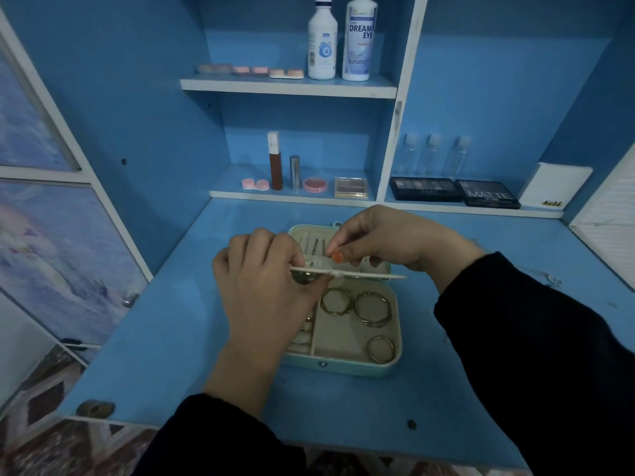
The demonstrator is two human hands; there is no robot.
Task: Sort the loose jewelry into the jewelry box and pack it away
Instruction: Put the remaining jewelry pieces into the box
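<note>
An open mint-green jewelry box (pixel 343 367) lies on the blue desk, its lid (pixel 311 230) laid flat behind it. Three gold hoop rings (pixel 372 309) sit in its right compartment; small pale pieces (pixel 302 340) show in the left one. Above the box my left hand (pixel 264 283) grips a thin white earring card (pixel 371 275) held edge-on, with a dark gold earring (pixel 304 278) under it. My right hand (pixel 374 242) pinches a small clear piece (pixel 318 262) on top of the card.
Shelves behind the desk hold two lens-solution bottles (pixel 338 39), lens cases (pixel 255 184), lipsticks (pixel 275 163), compacts, eyeshadow palettes (pixel 488 194) and clear small bottles (pixel 433 154). A tape roll (pixel 94 408) sits at the desk's front left corner.
</note>
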